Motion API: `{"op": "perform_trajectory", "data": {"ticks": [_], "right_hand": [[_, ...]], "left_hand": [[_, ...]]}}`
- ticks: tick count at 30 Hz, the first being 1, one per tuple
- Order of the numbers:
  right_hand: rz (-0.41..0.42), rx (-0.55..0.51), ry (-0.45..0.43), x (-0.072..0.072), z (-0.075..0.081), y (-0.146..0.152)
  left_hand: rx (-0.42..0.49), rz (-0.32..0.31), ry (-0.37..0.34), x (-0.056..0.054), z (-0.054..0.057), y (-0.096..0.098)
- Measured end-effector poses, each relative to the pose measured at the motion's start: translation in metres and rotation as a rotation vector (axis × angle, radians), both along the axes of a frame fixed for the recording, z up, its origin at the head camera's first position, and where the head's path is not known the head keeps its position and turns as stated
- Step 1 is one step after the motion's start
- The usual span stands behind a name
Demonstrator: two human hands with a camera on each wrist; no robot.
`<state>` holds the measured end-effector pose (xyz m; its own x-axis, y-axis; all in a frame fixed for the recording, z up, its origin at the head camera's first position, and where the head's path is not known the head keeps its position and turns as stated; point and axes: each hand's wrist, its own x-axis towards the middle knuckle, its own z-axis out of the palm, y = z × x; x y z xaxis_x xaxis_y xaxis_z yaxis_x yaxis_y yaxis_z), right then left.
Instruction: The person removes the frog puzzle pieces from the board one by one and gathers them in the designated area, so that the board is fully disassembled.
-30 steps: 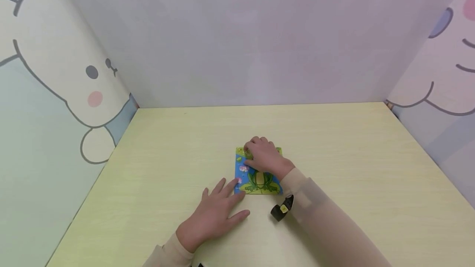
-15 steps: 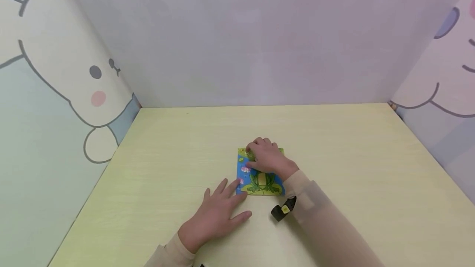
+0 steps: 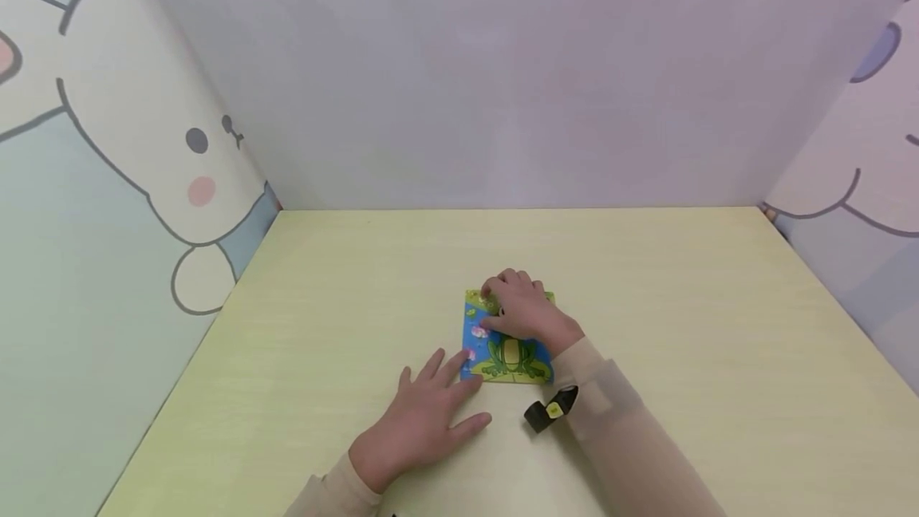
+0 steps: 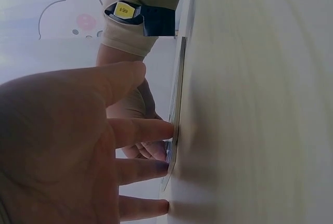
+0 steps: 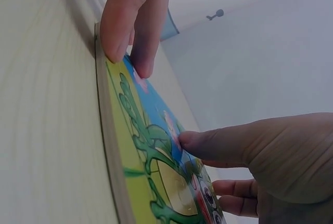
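A square wooden frog puzzle [image 3: 512,353], with a green frog on a blue and yellow ground, lies flat on the table. My left hand [image 3: 420,421] is spread low over the tabletop, its straight fingertips at the puzzle's near left corner. In the left wrist view those fingers [image 4: 143,171] reach the board's thin edge. Across the upper part of the puzzle is my right hand [image 3: 527,305], fingers bent over the far edge. Its thumb [image 5: 213,143] touches the printed face in the right wrist view. The hand hides much of the frog's head.
The pale wooden table [image 3: 345,286] spreads around both hands. A plain light wall [image 3: 502,78] rises at its back edge, and side panels with cartoon animals [image 3: 194,190] flank it. A black strap with a yellow tag [image 3: 553,411] sits at the right sleeve.
The whole scene shifts slightly right and down in the head view. Both hands keep the same pose on the puzzle, which stays under them.
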<state>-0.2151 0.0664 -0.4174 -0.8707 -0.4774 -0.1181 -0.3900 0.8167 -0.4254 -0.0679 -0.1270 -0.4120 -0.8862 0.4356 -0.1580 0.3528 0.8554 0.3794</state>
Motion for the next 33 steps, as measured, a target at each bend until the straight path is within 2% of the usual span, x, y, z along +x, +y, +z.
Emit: {"op": "perform_trajectory", "data": {"ticks": [9,21,27,33], "right_hand": [[0.004,0.004,0.022,0.0001,0.0029,0.0023],[0.018,-0.018,0.078,-0.003,0.0033,0.0046],[0.001,-0.095,0.098,-0.0028,0.0038,0.0062],[0.002,-0.186,0.08,-0.002,0.0029,0.006]], "left_hand": [[-0.004,0.002,-0.015,0.0002,0.0033,0.0021],[0.021,0.002,0.013,-0.0031,0.0001,0.0036],[0.026,0.007,0.012,-0.0032,0.0016,0.0052],[0.026,0.01,0.008,-0.0034,-0.0002,0.0061]]}}
